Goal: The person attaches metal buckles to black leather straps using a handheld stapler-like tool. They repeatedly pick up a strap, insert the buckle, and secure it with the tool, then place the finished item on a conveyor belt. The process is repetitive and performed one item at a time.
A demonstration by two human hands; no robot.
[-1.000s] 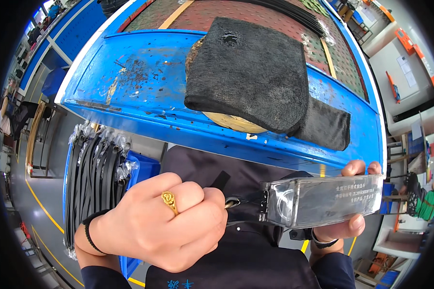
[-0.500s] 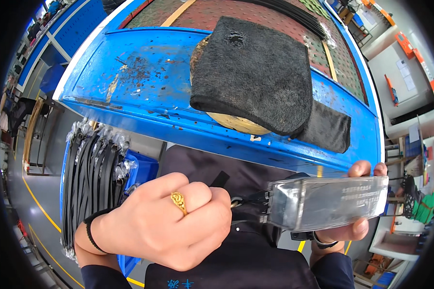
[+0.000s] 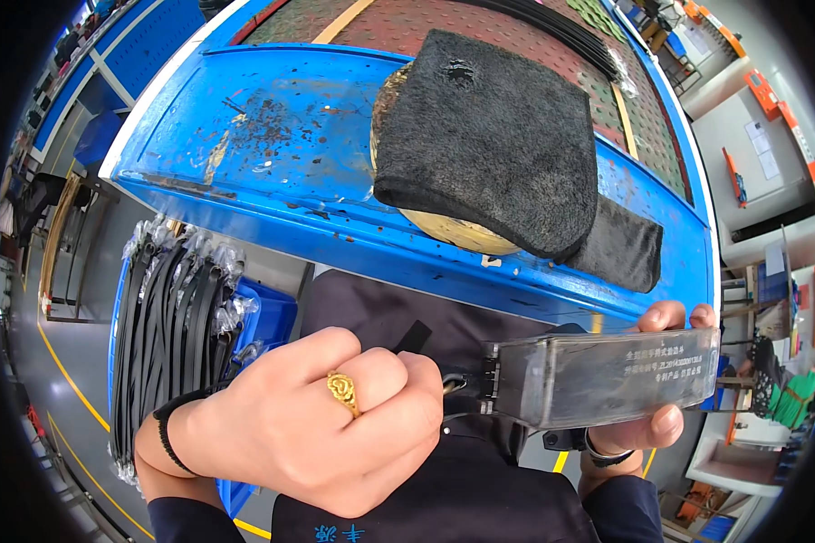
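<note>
My right hand (image 3: 654, 429) grips a clear, smoky plastic box (image 3: 625, 376) from its far side, with fingertips over the top edge and the thumb at the lower edge. The box is long and flat, bears pale print, and has a dark toothed edge at its left end. My left hand (image 3: 335, 416), with a gold ring and a black wrist cord, is closed tight just left of the box. Beside its fingers a small metal loop (image 3: 455, 384) with dark material shows, close to the box's end. What lies inside the fist is hidden.
Ahead stands a blue, stained workbench (image 3: 272, 136). On it a black fuzzy cloth (image 3: 498, 145) covers a round yellowish block (image 3: 457, 233), with a smaller dark cloth (image 3: 620, 242) beside it. Black straps (image 3: 167, 335) in plastic wrap hang at left by a blue bin (image 3: 272, 317).
The box has turned slightly, so its printed face shows more clearly, and it sits a little further left. My left fist has shifted slightly right. Both hands keep their grip.
</note>
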